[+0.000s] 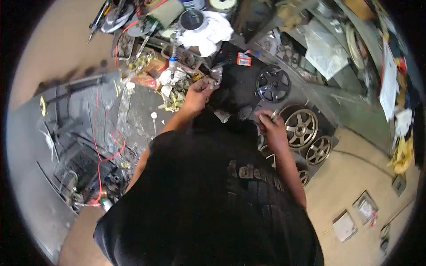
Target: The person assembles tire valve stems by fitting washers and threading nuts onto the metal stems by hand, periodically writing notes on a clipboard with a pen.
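My left hand (199,94) is closed in a pinch at the workbench, beside a crumpled clear plastic wrapper (216,73). Whether the fingers grip that wrapper or something smaller is unclear. My right hand (271,126) is curled round a small, thin light-coloured piece that I cannot make out. It hovers near the bronze spoked wheel (301,128). Further back lies a black spoked wheel (273,83), with an orange and white packet (244,58) to its left. My torso hides the near edge of the bench.
Crumpled papers and rags (172,91) lie left of my left hand, below a blue-fitted hose (173,60). A white cloth (208,37) and a dark-topped can (192,20) stand behind. Another bronze wheel (318,150) is at the right. A red cord (98,146) runs down the left.
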Motion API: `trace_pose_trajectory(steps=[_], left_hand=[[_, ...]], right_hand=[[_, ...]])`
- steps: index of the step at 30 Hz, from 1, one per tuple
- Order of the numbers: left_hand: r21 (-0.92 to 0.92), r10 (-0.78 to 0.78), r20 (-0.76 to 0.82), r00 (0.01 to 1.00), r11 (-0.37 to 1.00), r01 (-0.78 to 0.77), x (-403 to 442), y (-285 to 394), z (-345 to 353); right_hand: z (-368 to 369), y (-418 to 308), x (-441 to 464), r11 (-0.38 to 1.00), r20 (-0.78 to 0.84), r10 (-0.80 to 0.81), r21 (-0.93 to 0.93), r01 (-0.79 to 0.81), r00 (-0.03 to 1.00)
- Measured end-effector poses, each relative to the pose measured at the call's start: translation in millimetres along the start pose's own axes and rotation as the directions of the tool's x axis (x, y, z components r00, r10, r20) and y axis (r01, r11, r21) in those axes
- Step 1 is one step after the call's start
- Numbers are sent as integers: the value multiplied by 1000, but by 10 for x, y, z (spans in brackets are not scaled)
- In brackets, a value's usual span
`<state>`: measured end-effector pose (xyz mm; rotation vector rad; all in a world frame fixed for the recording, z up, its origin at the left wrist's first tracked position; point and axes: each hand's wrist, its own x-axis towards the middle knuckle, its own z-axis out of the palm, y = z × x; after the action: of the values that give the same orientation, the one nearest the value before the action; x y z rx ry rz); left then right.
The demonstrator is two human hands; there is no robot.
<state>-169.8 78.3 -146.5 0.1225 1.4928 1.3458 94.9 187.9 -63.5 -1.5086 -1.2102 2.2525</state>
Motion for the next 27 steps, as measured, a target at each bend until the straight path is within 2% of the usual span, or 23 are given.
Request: trace_pose_trajectory(steps=[1, 2, 3, 4, 6, 8, 9, 10, 12, 16, 22, 27], left_hand=[[-13, 36, 128, 991, 999, -34, -169, 102, 79], [-36, 75, 251, 965, 997, -68, -326, 209, 171], [-33, 89, 273, 958, 996, -83, -476, 355, 285], [-26, 122, 319, 940, 992, -120, -602, 524, 398], [-22, 182, 373, 910, 982, -187, -765, 816, 604], [-60, 400, 421, 814, 908, -415, -897, 989, 792], [45, 415, 419, 808, 879, -475, -927, 1041, 829], [44, 434, 432, 791, 866, -499, -962, 1115, 882], [159, 447, 486, 751, 799, -579, -1011, 1181, 931], [178, 441, 464, 768, 803, -569, -1082, 1256, 989], [181, 510, 447, 734, 752, -633, -1000, 1209, 950], [147, 486, 448, 750, 788, -598, -972, 1250, 926]], right_hand=[[44, -95, -10, 1000, -23, -16, 16, 16, 1000], [93, -206, -18, 998, 44, -60, 28, 59, 997], [134, -311, -32, 994, 116, -110, 34, 107, 987], [177, -401, -42, 990, 108, -139, 33, 136, 984], [290, -583, -40, 967, 172, -227, 156, 201, 959], [373, -772, -101, 965, 125, -229, 156, 209, 965], [389, -824, -102, 950, 134, -274, 193, 246, 952], [388, -893, -123, 927, 142, -332, 232, 295, 933], [383, -932, -135, 913, 130, -364, 245, 326, 922], [366, -959, -176, 904, 137, -378, 268, 334, 916], [403, -952, -150, 892, 108, -402, 272, 362, 909], [452, -1000, -149, 890, 114, -398, 288, 353, 910]])
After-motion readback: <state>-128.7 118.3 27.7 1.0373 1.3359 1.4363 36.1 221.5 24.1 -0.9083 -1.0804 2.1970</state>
